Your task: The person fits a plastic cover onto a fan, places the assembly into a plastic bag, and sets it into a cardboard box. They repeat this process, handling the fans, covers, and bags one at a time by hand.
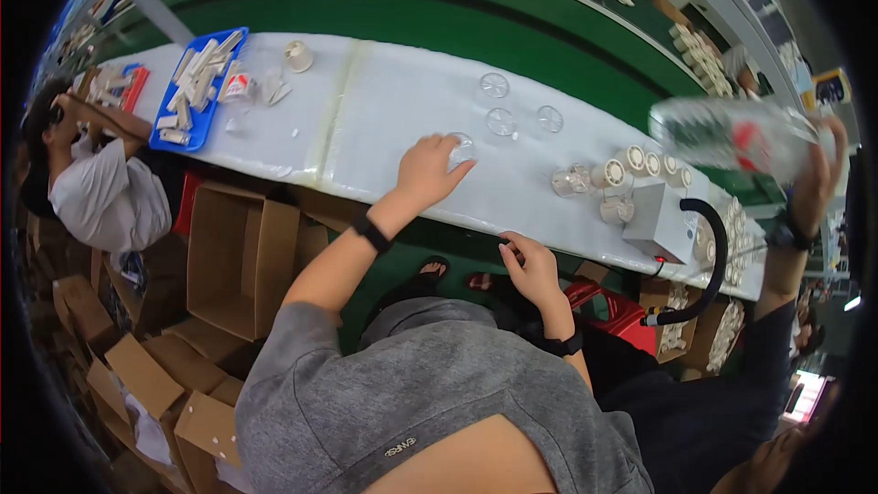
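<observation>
My left hand (428, 170) reaches over the white work table, fingers and thumb around the edge of a clear round plastic disc (462, 150). Beyond it lie other clear discs with spoke-like ribs: one at the back (495, 85), one in the middle (500, 122) and one to the right (550, 119). A tiny white piece (514, 137) sits beside the middle disc. My right hand (534, 273) is at the near table edge, thumb and forefinger a little apart. I see nothing clearly held in it.
Cream round housings (633, 159) and a white box (660, 222) with a black hose (720, 256) stand at right. A co-worker's hand (823, 160) lifts a clear plastic bag (722, 133). At left are a blue tray (196, 91), a seated person (110, 174) and cartons (240, 252).
</observation>
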`<state>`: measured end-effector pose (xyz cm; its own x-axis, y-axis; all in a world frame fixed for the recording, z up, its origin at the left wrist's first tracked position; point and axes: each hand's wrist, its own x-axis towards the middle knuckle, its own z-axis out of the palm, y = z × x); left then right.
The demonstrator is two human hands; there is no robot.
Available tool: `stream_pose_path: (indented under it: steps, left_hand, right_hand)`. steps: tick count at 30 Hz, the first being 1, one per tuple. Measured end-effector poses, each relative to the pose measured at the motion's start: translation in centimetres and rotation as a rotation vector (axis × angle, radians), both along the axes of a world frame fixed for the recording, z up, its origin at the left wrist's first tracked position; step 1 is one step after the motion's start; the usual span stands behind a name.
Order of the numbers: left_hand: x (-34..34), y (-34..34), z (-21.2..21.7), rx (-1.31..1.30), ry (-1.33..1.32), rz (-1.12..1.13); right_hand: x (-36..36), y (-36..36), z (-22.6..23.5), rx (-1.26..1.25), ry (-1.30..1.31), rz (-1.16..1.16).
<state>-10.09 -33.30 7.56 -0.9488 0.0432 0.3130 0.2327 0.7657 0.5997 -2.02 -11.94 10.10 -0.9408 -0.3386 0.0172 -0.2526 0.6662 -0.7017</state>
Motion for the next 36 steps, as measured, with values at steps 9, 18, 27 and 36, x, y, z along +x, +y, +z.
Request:
stream_pose_path:
  steps: [9, 18, 27, 36]
  left_hand:
    - [-8.9, 7.0, 1.1, -0.539, -0.101, -0.103]
    - [-6.0, 10.0, 3.7, 0.483, -0.443, -0.398]
    - [-2.7, 13.0, 4.4, 1.093, -0.865, -0.391]
    - [1.0, 9.4, 4.0, 1.07, -0.819, -0.211]
  right_hand:
    - [1.7, 6.0, -0.9, -0.05, 0.174, -0.265]
    - [-10.5, 12.4, -1.3, 0.337, 0.423, -0.546]
    - [-20.5, 15.8, -1.6, 0.726, 0.259, -0.685]
    - [-22.9, 17.6, -1.8, 0.808, -0.003, -0.772]
